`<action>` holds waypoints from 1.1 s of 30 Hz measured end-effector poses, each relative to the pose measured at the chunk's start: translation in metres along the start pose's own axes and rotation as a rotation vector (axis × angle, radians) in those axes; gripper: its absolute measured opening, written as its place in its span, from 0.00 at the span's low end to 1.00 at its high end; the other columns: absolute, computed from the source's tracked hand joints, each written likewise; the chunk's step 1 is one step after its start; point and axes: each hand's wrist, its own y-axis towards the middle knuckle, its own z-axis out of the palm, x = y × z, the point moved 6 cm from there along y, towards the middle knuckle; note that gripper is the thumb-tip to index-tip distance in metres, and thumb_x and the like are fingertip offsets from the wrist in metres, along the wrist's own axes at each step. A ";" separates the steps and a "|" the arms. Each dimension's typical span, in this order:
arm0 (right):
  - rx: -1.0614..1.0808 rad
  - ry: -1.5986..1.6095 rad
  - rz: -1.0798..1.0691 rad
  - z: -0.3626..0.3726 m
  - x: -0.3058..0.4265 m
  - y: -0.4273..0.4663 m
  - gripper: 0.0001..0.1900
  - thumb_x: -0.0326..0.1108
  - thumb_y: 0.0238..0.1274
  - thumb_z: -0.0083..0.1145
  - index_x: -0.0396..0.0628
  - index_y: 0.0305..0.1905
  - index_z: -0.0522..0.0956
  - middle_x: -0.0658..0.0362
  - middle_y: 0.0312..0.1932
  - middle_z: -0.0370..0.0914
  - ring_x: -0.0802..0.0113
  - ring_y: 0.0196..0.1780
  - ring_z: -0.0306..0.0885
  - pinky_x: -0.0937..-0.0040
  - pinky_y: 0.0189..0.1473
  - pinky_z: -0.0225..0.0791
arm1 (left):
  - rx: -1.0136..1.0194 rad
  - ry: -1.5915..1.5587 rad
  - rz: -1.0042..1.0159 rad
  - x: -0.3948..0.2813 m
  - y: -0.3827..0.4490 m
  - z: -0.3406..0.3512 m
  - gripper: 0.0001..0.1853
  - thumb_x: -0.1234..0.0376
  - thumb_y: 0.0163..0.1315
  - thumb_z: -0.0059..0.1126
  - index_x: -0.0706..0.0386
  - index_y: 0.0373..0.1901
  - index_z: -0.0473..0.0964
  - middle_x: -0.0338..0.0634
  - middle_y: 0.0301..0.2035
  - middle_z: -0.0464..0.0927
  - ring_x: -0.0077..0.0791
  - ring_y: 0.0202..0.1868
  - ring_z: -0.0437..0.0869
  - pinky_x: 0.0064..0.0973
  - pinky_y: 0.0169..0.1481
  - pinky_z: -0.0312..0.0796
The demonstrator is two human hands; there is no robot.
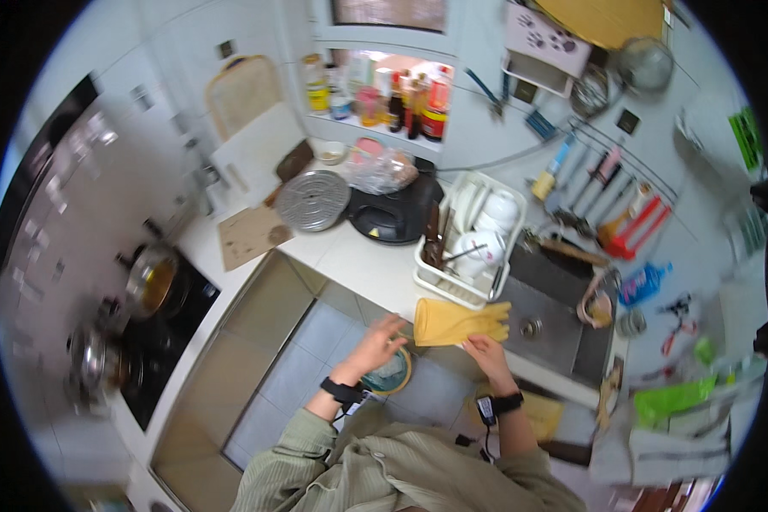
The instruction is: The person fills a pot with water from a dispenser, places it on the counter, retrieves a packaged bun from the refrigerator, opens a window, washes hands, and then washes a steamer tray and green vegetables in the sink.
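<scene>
A pair of yellow rubber gloves (451, 322) lies flat at the counter's front edge, between the white dish rack (461, 291) and me, its fingers pointing right towards the sink. My right hand (488, 358) touches the lower edge of the gloves near their fingers, thumb and forefinger close together; whether it pinches the rubber is unclear. To the left of the cuffs, my left hand (379, 345) hovers over the floor with fingers apart and nothing in it. White bowls (480, 246) and utensils stand in the rack.
A metal sink (544, 320) lies right of the rack, a black electric appliance (393, 208) left of it. Pots (150, 281) stand on the black cooktop (185, 307) at far left. Below my left hand is a round bin (390, 374). Utensils hang on a wall rail (627, 157).
</scene>
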 end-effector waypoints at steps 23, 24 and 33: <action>-0.571 0.702 0.178 -0.034 -0.053 0.012 0.16 0.40 0.65 0.53 0.53 0.56 0.72 0.59 0.52 0.76 0.63 0.51 0.77 0.60 0.43 0.77 | 0.223 -0.094 -0.098 0.118 0.012 -0.126 0.19 0.67 0.62 0.59 0.63 0.54 0.75 0.62 0.61 0.68 0.56 0.64 0.69 0.38 0.66 0.64; -0.593 0.616 0.271 -0.061 -0.028 0.017 0.16 0.39 0.65 0.53 0.48 0.55 0.73 0.58 0.48 0.79 0.63 0.47 0.80 0.65 0.38 0.78 | 0.224 -0.075 -0.095 0.118 0.016 -0.125 0.19 0.67 0.62 0.59 0.63 0.54 0.75 0.62 0.61 0.68 0.55 0.64 0.69 0.37 0.66 0.64; -0.501 0.407 -0.030 -0.188 0.189 0.032 0.11 0.30 0.66 0.53 0.43 0.51 0.74 0.58 0.46 0.80 0.70 0.47 0.80 0.75 0.42 0.76 | 0.126 0.023 -0.162 0.095 0.051 -0.118 0.18 0.67 0.63 0.59 0.63 0.54 0.75 0.59 0.61 0.69 0.52 0.64 0.69 0.37 0.67 0.64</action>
